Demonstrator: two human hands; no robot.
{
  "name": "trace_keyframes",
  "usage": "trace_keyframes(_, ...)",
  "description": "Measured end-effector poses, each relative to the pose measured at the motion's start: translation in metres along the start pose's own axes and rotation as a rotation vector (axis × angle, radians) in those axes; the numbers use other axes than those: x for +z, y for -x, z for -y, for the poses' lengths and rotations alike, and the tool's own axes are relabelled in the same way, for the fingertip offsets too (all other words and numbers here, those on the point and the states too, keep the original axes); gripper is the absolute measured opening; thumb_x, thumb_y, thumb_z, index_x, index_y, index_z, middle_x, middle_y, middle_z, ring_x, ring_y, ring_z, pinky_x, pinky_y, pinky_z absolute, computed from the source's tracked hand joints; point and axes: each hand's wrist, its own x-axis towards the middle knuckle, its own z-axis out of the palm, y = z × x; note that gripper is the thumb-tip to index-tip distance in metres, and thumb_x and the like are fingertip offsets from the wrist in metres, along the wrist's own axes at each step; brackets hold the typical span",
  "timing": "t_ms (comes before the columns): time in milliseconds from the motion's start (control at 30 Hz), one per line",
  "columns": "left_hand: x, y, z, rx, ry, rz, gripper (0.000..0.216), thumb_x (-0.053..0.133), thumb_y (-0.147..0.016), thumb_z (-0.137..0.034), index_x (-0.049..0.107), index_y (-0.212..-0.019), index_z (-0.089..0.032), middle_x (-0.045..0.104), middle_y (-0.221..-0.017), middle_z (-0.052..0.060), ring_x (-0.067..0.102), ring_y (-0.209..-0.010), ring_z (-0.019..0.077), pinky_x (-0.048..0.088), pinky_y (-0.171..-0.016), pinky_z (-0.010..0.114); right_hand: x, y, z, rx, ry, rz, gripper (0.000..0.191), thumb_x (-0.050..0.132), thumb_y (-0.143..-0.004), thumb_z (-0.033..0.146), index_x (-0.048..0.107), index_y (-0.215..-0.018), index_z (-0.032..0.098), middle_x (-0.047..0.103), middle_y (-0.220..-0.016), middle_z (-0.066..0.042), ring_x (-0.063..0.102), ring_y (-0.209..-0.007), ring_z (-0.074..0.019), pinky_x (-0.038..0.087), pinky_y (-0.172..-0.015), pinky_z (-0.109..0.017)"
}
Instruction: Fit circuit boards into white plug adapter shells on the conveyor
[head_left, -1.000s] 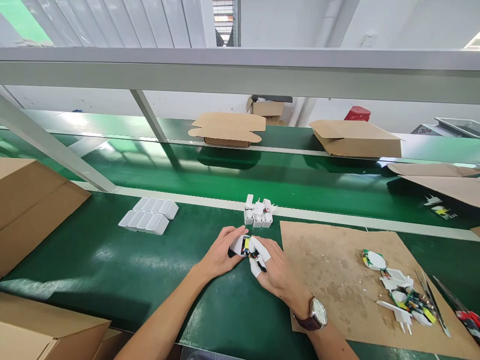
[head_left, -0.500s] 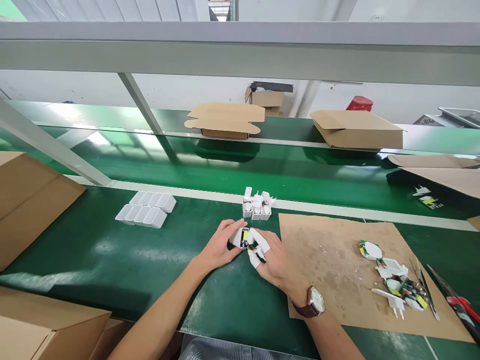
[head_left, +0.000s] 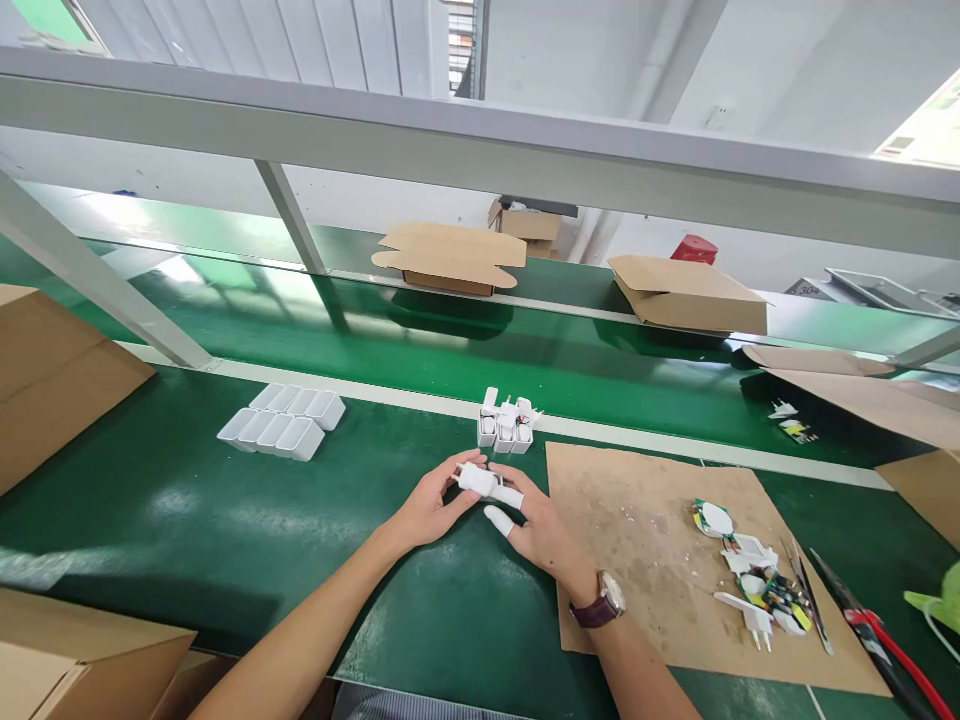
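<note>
Two hands work at the green worktop [head_left: 225,520]: the left hand [head_left: 429,508] and the right hand [head_left: 541,530], with one white charger housing [head_left: 480,481] between them. Two white finger cots show on the right hand. One wristwatch [head_left: 600,603] sits on the right wrist. Eight empty white shells [head_left: 282,425] lie in two rows of four. One small cluster of upright chargers [head_left: 505,424] stands behind the hands; their number is hard to tell. One brown cardboard sheet [head_left: 637,540] carries one pile of scrap parts [head_left: 757,585]. Two flat cardboard boxes [head_left: 450,255] lie across the far belt.
</note>
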Motion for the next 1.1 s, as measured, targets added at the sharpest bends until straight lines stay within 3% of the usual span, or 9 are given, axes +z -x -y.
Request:
trace_keyframes(167,0.000,0.004,-0.001,-0.073,0.025,0.016,0.068,0.060,-0.099,-0.040,0.031,-0.159,-0.027,0.058,-0.149,0.013,0.060,-0.134,0.0268,0.048,-0.115,0.052,0.012,0.005,-0.006,-0.062,0.130,-0.016,0.045,0.057,-0.099,0.017,0.054,-0.143,0.027,0.068,-0.126,-0.012,0.071,-0.111,-0.0256,0.064,-0.093,-0.043)
trace_keyframes(300,0.001,0.005,-0.003,-0.012,0.013,-0.019,0.094,0.070,-0.094,-0.043,0.010,-0.165,-0.028,0.048,-0.158,0.015,0.049,-0.145,0.0293,0.039,-0.121,0.056,0.013,0.007,-0.004,-0.072,0.141,-0.090,0.051,0.054,-0.099,0.014,0.047,-0.148,0.025,0.067,-0.127,-0.013,0.072,-0.110,-0.0252,0.064,-0.093,-0.041)
trace_keyframes(400,0.001,0.005,-0.003,0.036,0.020,-0.029,0.097,0.070,-0.094,-0.045,0.006,-0.165,-0.029,0.045,-0.160,0.016,0.047,-0.147,0.0303,0.039,-0.121,0.056,0.014,0.005,-0.001,-0.035,0.163,-0.100,0.049,0.053,-0.097,0.012,0.050,-0.144,0.026,0.068,-0.123,-0.012,0.072,-0.105,-0.0255,0.065,-0.088,-0.041)
trace_keyframes(567,0.003,0.005,-0.001,0.033,0.002,-0.079,0.073,0.054,-0.104,-0.042,0.014,-0.164,-0.032,0.054,-0.153,0.013,0.055,-0.140,0.0264,0.044,-0.116,0.051,0.017,0.002,0.001,-0.046,0.153,-0.065,0.045,0.050,-0.096,0.008,0.057,-0.136,0.025,0.067,-0.120,-0.012,0.071,-0.102,-0.0245,0.066,-0.084,-0.041)
trace_keyframes(733,0.000,0.003,-0.001,0.176,-0.060,-0.147,0.075,0.058,-0.101,-0.047,0.020,-0.162,-0.028,0.057,-0.149,0.016,0.059,-0.133,0.0286,0.051,-0.107,0.049,0.013,0.003,0.005,-0.048,0.156,-0.106,0.045,0.051,-0.095,0.007,0.056,-0.136,0.024,0.065,-0.124,-0.013,0.069,-0.110,-0.0261,0.064,-0.090,-0.042)
trace_keyframes(833,0.000,0.002,-0.007,0.212,-0.158,-0.180,0.055,0.060,-0.099,-0.042,0.046,-0.149,-0.026,0.067,-0.135,0.013,0.065,-0.119,0.0260,0.055,-0.101,0.045,0.013,0.004,0.006,-0.042,0.191,-0.033,0.043,0.050,-0.094,0.005,0.058,-0.132,0.023,0.066,-0.122,-0.013,0.070,-0.103,-0.0263,0.065,-0.084,-0.042)
trace_keyframes(933,0.003,0.001,-0.012,0.135,-0.221,-0.242,0.027,0.053,-0.103,-0.037,0.066,-0.121,-0.022,0.073,-0.114,0.009,0.069,-0.103,0.0217,0.057,-0.093,0.039,0.016,0.005,0.007,-0.030,0.202,-0.061,0.046,0.049,-0.095,0.007,0.053,-0.138,0.024,0.066,-0.120,-0.012,0.070,-0.102,-0.0259,0.065,-0.083,-0.041)
trace_keyframes(1100,0.007,0.001,-0.008,-0.004,-0.147,-0.322,0.026,0.054,-0.101,-0.043,0.064,-0.111,-0.021,0.072,-0.100,0.006,0.068,-0.084,0.0169,0.058,-0.076,0.030,0.017,0.004,0.009,-0.017,0.208,-0.033,0.038,0.051,-0.097,0.012,0.056,-0.134,0.023,0.066,-0.117,-0.011,0.069,-0.102,-0.0251,0.065,-0.082,-0.039)
